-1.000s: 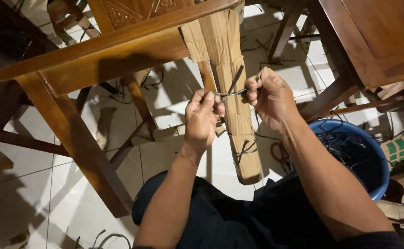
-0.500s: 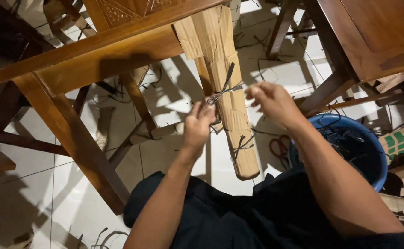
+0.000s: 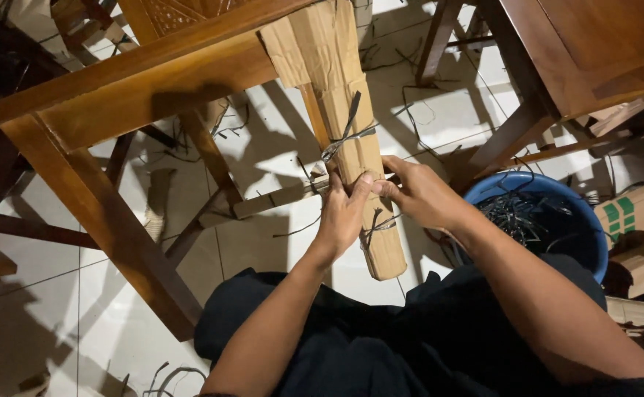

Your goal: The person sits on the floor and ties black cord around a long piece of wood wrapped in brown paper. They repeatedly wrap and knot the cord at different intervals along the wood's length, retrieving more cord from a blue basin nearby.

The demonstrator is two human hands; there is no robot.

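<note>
At centre frame, the left hand (image 3: 344,213) and right hand (image 3: 421,195) are pinching the cardboard-wrapped table leg (image 3: 355,147) below its knotted strap (image 3: 344,136), where the loose wrap is risking slipping, while the blue bucket (image 3: 549,191) at right is crowding the elbow.

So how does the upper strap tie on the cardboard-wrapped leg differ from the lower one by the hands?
The upper strap tie is in full view, knotted with loose ends sticking up; no hand touches it. The lower strap tie sits near the leg's foot, partly hidden beside the left hand and right hand, which grip the cardboard-wrapped leg just above it. Both are dark, thin straps around the cardboard.
</note>
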